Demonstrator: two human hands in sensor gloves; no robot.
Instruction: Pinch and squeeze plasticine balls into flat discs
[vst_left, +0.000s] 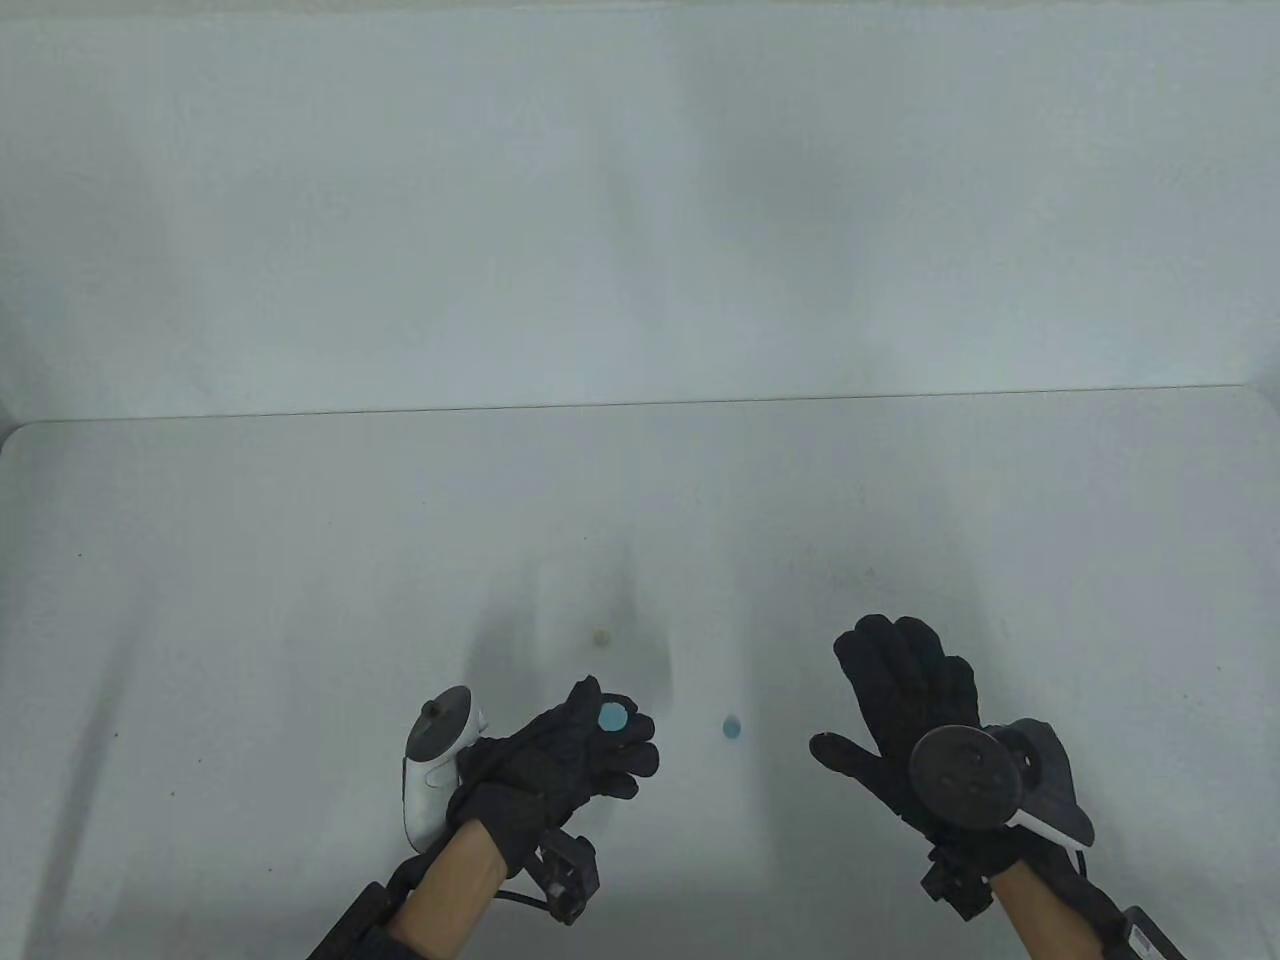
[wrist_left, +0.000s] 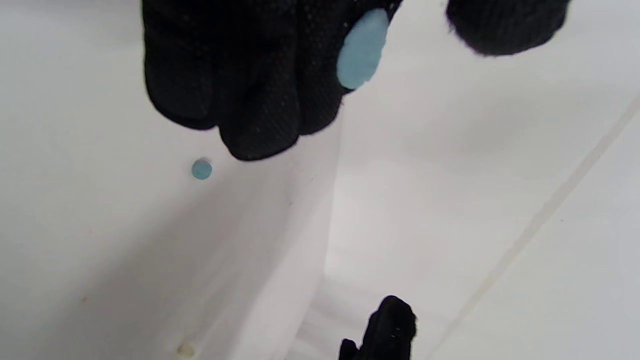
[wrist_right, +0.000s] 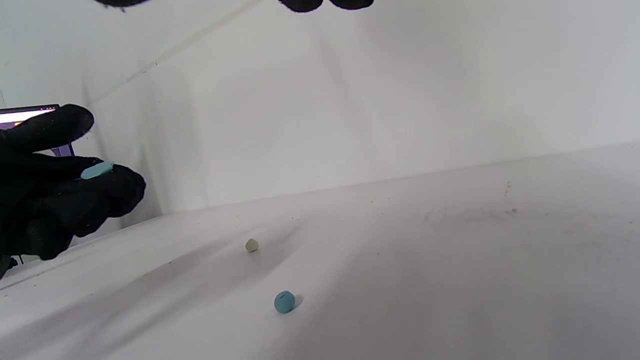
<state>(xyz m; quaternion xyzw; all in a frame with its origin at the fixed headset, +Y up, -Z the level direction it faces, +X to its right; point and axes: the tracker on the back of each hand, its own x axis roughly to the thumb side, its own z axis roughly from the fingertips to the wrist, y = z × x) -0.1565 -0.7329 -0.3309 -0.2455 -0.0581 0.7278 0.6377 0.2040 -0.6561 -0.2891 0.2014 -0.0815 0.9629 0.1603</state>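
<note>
Pale blue disc: already pressed flat, lying on the fingers of the left hand, held above the table. In the left wrist view it sits on the inner face of the fingers, and the thumb stands apart from it, so it looks rested on or stuck to the glove, not pinched.

Blue ball: still round, on the table between the two hands, touched by neither.

Cream ball: small, slightly lumpy, on the table beyond the left hand, well apart from the blue ball.

Handling: plasticine is soft and light, probably tacky enough to cling to the glove. A ball should be taken across its middle between thumb pad and fingertip; the thin disc would bend or tear if pulled by its rim.

Left hand pose: palm turned up, fingers loosely curled together, thumb lifted away.

Right hand pose: palm down, fingers spread and extended, holding nothing; whether it hovers or rests on the table I cannot tell.

Trackers: a white one on the left hand, a dark one on the right.
</note>
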